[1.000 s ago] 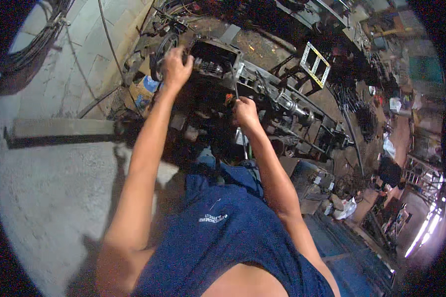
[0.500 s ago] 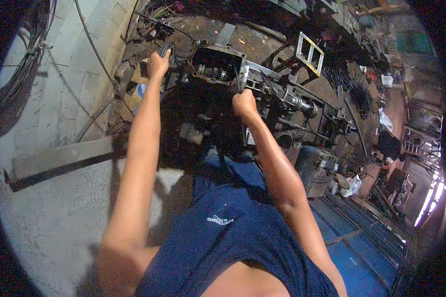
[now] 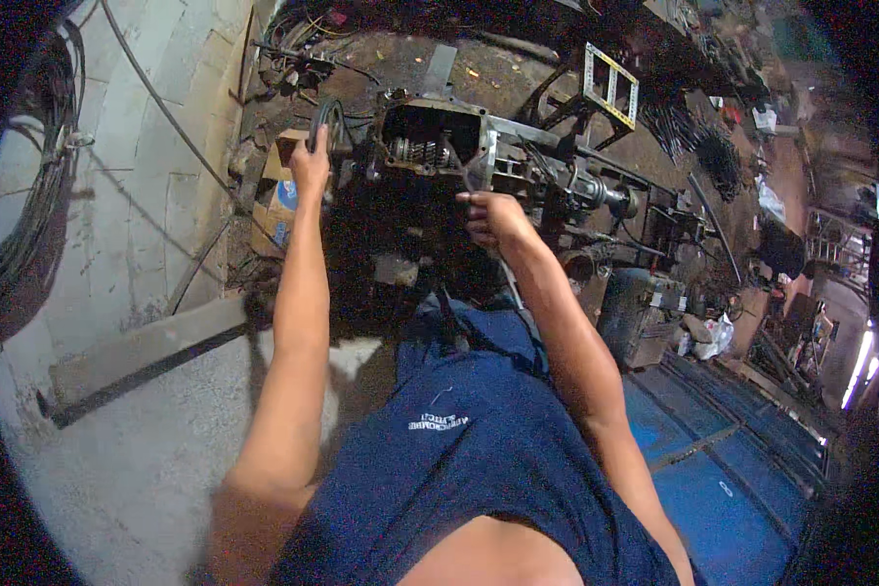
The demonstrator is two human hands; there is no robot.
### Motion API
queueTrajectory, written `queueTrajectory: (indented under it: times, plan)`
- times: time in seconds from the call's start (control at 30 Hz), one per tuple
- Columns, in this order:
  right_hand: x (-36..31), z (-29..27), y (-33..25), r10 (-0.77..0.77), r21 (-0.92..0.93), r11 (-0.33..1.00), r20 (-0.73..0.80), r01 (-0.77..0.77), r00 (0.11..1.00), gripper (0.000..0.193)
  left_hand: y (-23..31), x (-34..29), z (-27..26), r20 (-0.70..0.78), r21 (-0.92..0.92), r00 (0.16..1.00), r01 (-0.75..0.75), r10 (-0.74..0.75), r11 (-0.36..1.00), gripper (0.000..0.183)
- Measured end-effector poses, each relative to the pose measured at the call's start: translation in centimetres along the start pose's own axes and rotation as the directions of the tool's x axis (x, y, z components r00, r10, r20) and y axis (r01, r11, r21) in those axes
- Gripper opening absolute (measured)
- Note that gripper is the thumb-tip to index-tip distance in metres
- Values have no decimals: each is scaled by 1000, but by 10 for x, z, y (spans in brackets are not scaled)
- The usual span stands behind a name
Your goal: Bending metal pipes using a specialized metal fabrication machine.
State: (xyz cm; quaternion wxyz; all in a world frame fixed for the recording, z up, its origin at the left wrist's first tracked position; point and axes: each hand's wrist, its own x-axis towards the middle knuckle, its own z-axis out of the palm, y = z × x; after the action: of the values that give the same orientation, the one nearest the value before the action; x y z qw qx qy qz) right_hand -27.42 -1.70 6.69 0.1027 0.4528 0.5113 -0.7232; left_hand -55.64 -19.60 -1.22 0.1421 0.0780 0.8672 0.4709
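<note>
Seen from above, a person in a navy shirt point(image 3: 430, 459) reaches both bare arms forward over a dark, greasy machine point(image 3: 493, 119) in a cluttered workshop. The machine runs from the upper middle of the view slantwise down toward the right.

The left hand point(image 3: 310, 171) is at the machine's left end, grasping the near side of the rim of a dark wheel point(image 3: 332, 127), which stands upright and is seen nearly edge-on. The right hand point(image 3: 496, 220) is in front of the machine's middle, palm turned inward and fingers bent. A dark bar point(image 3: 473, 176) rises just above its fingertips; whether the hand grips it, I cannot tell.

Between the hands and a little beyond them is an open box-shaped housing point(image 3: 432, 102), part of the machine, with metal gears point(image 3: 422, 153) in a row inside. Right of it, along the machine, lies a shiny round shaft point(image 3: 596, 190). Behind that stands a yellow and white frame point(image 3: 610, 93), tilted.

To the left, a cardboard box point(image 3: 267, 210) with blue marks sits below the wheel, near a pale wall point(image 3: 156, 146) where a coil of dark cable point(image 3: 29, 225) hangs. At lower right is a large blue panel point(image 3: 713, 459), with a white bag point(image 3: 721, 335) just beyond it.
</note>
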Motion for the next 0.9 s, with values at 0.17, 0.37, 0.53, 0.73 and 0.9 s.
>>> queueTrajectory:
  times: [0.17,0.37,0.53,0.73,0.9]
  plan:
    - [3,30,-16,246,706,596,294,-383,924,18,6,-1,-4,-15,48,1000,1,0,999,60]
    - [13,54,-8,205,873,391,224,-290,953,15,0,4,3,-133,250,989,-29,64,968,67]
    - [13,73,-31,209,972,42,217,-230,953,14,19,1,1,-104,269,994,-9,39,963,67]
    - [-5,84,-42,95,984,-67,169,-163,981,19,7,-5,7,-252,234,946,-143,202,962,65]
    - [-3,89,-52,106,981,89,161,-170,981,17,-13,11,3,-175,221,978,-71,112,973,65]
